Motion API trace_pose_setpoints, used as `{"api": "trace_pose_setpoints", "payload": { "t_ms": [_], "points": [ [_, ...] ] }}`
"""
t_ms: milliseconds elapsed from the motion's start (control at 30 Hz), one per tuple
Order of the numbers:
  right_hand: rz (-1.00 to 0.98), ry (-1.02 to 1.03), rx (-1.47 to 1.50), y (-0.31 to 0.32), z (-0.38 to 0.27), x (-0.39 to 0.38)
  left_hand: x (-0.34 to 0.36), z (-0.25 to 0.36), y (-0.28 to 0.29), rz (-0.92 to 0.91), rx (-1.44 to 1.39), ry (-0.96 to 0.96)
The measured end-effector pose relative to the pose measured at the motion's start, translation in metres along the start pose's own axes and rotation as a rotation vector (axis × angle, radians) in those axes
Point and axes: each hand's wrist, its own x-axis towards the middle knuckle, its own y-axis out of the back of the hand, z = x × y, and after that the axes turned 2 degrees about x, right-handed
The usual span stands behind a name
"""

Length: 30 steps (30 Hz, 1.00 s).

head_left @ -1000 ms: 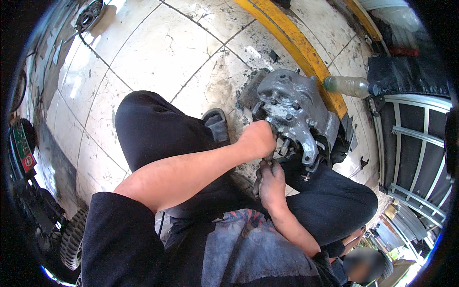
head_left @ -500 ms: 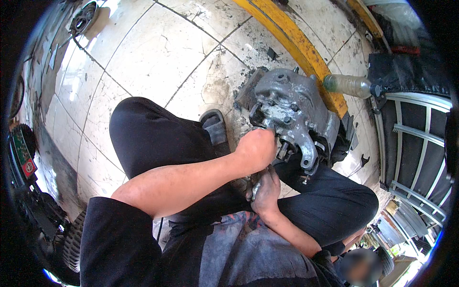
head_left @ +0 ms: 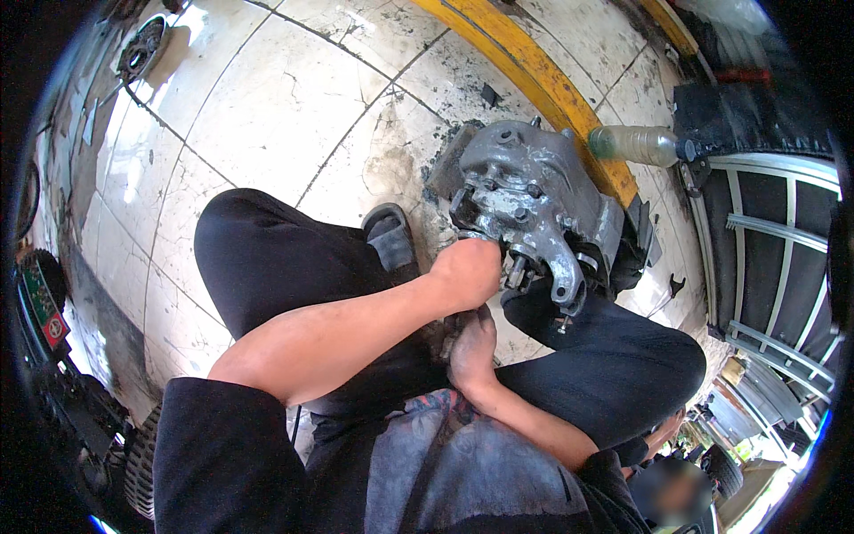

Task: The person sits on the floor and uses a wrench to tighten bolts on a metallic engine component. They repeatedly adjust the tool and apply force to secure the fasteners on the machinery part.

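Note:
A large grey metal casing (head_left: 534, 187), like part of an engine or gearbox, stands on the floor in front of me, its paint scuffed. My left hand (head_left: 467, 274) is closed in a fist against its near left side, beside a short metal shaft (head_left: 516, 271) jutting from the casing. Whatever the fist grips is hidden by the hand itself. Just below it, my right hand (head_left: 472, 349) has its thumb pointing up and its fingers curled toward the left. What lies in those fingers cannot be made out.
A yellow beam (head_left: 525, 55) curves behind the casing, with a plastic bottle (head_left: 633, 145) against it. Dark panels in a metal frame (head_left: 772, 222) stand at the right. Far left lies a round metal part (head_left: 142, 46). My bent legs flank the work; another person (head_left: 673, 492) is at lower right.
The whole view has shifted slightly, moving the casing left in the picture. My right hand has moved a little left relative to the casing, and a shiny bit beside it no longer shows.

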Motion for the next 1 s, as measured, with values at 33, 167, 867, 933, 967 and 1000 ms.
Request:
{"api": "trace_pose_setpoints", "payload": {
  "t_ms": [33, 167, 867, 933, 967, 1000],
  "points": [
    [-0.003, -0.001, -0.001, -0.003, -0.004, 0.001, -0.005, 0.003, 0.006, 0.026, -0.030, 0.033],
    [-0.119, 0.185, -0.242, -0.001, -0.033, -0.006, -0.030, 0.011, 0.013, 0.137, -0.251, 0.175],
    [-0.344, 0.002, -0.606, 0.067, -0.131, -0.019, -0.033, -0.004, 0.039, 0.086, 0.055, -0.088],
    [-0.330, -0.024, -0.553, 0.067, -0.132, -0.018, -0.030, -0.007, 0.034, 0.108, 0.026, -0.105],
    [-0.330, -0.023, -0.543, 0.068, -0.131, -0.017, -0.029, -0.009, 0.032, 0.107, 0.011, -0.115],
    [-0.331, -0.020, -0.532, 0.068, -0.130, -0.015, -0.028, -0.010, 0.031, 0.108, -0.002, -0.123]
  ]
}}
